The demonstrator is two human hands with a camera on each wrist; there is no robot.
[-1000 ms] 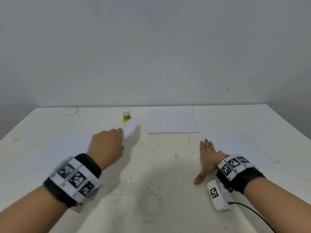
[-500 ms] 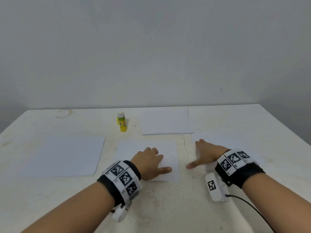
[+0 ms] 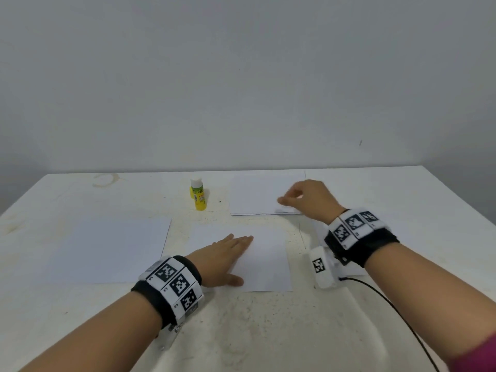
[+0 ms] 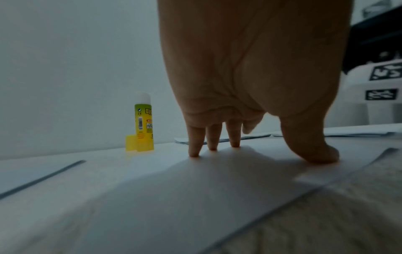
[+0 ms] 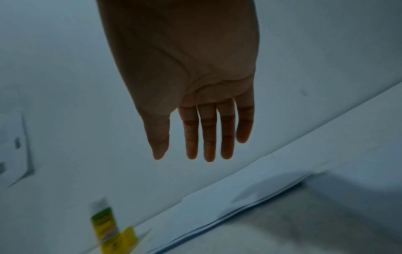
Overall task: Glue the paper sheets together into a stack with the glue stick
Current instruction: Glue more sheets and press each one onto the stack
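Observation:
A yellow-green glue stick [image 3: 198, 194] with a white top stands upright at the back of the table, its yellow cap [image 4: 131, 142] beside it. A white sheet [image 3: 265, 261] lies in the middle. My left hand [image 3: 225, 257] lies flat on it, and the fingertips [image 4: 193, 151] and thumb press it down. A stack of white sheets [image 3: 255, 194] lies at the back right of the glue stick. My right hand [image 3: 302, 197] hovers over the stack's near right corner, with straight fingers [image 5: 208, 137] that hold nothing, above the stack [image 5: 250, 197].
Another white sheet [image 3: 107, 251] lies at the left of the white table [image 3: 241, 331]. A further sheet [image 3: 319, 229] shows partly under my right wrist. A black cable [image 3: 397, 312] runs from the right wrist camera. A plain wall stands behind the table.
My left hand brought a sheet back to the middle of the table and now lies flat on it. My right hand left the table at the right and reached forward over the far stack.

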